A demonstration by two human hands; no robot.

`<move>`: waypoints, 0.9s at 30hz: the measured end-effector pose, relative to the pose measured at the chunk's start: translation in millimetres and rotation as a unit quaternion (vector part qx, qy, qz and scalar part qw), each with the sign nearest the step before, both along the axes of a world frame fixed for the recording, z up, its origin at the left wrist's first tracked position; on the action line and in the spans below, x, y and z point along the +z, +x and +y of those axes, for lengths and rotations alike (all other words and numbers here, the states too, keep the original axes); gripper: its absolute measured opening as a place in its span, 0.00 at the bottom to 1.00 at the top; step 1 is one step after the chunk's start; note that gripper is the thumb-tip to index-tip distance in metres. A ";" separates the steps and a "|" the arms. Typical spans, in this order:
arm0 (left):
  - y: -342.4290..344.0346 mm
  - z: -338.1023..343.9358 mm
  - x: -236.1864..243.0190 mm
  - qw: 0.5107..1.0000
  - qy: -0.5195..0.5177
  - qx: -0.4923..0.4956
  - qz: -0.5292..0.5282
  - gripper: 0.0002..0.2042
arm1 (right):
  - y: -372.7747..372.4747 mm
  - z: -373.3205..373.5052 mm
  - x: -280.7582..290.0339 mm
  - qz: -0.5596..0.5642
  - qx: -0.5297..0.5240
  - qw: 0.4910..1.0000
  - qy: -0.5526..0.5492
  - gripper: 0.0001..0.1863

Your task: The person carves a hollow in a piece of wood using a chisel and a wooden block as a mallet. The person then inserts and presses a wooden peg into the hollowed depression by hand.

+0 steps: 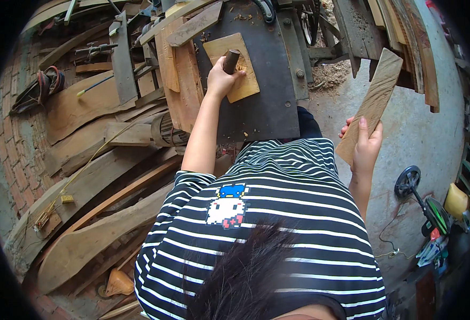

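My left hand (223,79) is closed around a short, dark round handle (231,61) that rises from a flat, yellowish rectangular board (245,90). That board lies on the dark flat top of a work table (269,69); how the handle joins it is hidden by my fingers. Off to the right, my right hand (367,141) grips the lower part of a flat wooden plank (374,101). The plank tilts up and to the right, clear of the table, with my thumb lying on its face.
Stacked boards (179,80) line the table's left side, near a motor (168,128). Curved timber pieces (101,234) fill the left. More planks (405,37) jut in at the upper right. A wheeled black-and-green tool (432,213) stands on the concrete floor at right.
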State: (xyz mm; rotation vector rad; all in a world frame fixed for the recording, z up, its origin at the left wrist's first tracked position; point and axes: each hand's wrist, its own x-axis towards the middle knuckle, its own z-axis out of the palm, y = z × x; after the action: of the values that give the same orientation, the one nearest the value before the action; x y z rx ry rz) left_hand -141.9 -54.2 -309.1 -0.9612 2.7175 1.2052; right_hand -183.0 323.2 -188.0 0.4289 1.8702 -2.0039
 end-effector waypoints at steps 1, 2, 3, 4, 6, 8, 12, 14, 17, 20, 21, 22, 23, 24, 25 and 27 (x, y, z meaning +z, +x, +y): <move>-3.4 -0.1 0.8 1.000 0.012 0.006 -0.014 0.24 | 4.5 -2.8 0.5 -0.008 -0.006 1.000 -0.008 0.10; -7.2 -0.4 1.7 0.999 0.025 0.011 -0.029 0.24 | 8.5 -5.3 1.0 -0.017 -0.013 1.000 -0.016 0.10; -7.4 -3.2 0.7 0.999 0.029 0.012 -0.025 0.24 | 13.2 -9.1 3.6 -0.013 -0.011 1.000 -0.011 0.10; -9.0 -6.6 -0.3 0.999 0.031 0.022 -0.040 0.23 | 17.5 -12.8 6.1 -0.015 -0.006 1.000 -0.014 0.09; -14.0 -14.5 -1.7 0.997 0.027 0.009 -0.070 0.23 | 26.0 -18.7 10.9 -0.014 -0.003 1.000 -0.014 0.09; -18.1 -20.2 -3.1 0.997 0.007 -0.004 -0.081 0.23 | 34.2 -23.5 15.2 -0.014 -0.002 1.000 -0.017 0.09; -25.3 -15.0 6.9 0.993 -0.010 -0.009 -0.117 0.22 | 53.5 -30.3 17.5 -0.007 -0.026 1.000 0.003 0.09; -27.1 -5.0 13.7 0.992 -0.049 -0.013 -0.119 0.22 | 63.6 -33.2 18.8 -0.004 -0.043 0.999 0.010 0.09; -30.8 16.3 22.8 0.985 -0.110 -0.008 -0.132 0.23 | 77.7 -35.0 17.0 -0.006 -0.065 0.998 0.015 0.10; -33.5 22.7 18.9 0.980 -0.129 0.013 -0.148 0.24 | 88.7 -37.1 16.3 -0.004 -0.082 0.997 0.016 0.10; -35.2 23.1 18.1 0.979 -0.131 0.027 -0.157 0.24 | 91.8 -37.4 15.5 -0.001 -0.088 0.996 0.021 0.10; -36.2 21.7 17.8 0.980 -0.118 0.042 -0.156 0.23 | 94.3 -37.6 14.6 0.007 -0.089 0.996 0.022 0.10; -38.1 20.8 17.5 0.979 -0.117 0.050 -0.158 0.23 | 96.0 -38.0 14.0 0.015 -0.089 0.996 0.023 0.11; -39.4 20.5 16.2 0.979 -0.116 0.056 -0.160 0.23 | 98.0 -38.9 13.9 0.021 -0.094 0.995 0.027 0.11; -40.7 20.5 14.8 0.978 -0.115 0.064 -0.161 0.23 | 99.2 -37.3 12.8 0.024 -0.097 0.995 0.032 0.11; -42.5 20.5 13.3 0.979 -0.111 0.060 -0.159 0.23 | 98.9 -33.5 8.8 0.042 -0.053 0.995 0.076 0.10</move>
State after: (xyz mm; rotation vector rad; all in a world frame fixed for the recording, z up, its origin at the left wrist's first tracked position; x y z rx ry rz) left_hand -184.5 -33.7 -295.7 -1.2356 2.6008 0.6927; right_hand -84.1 289.7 -179.3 0.5007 2.1026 -1.9812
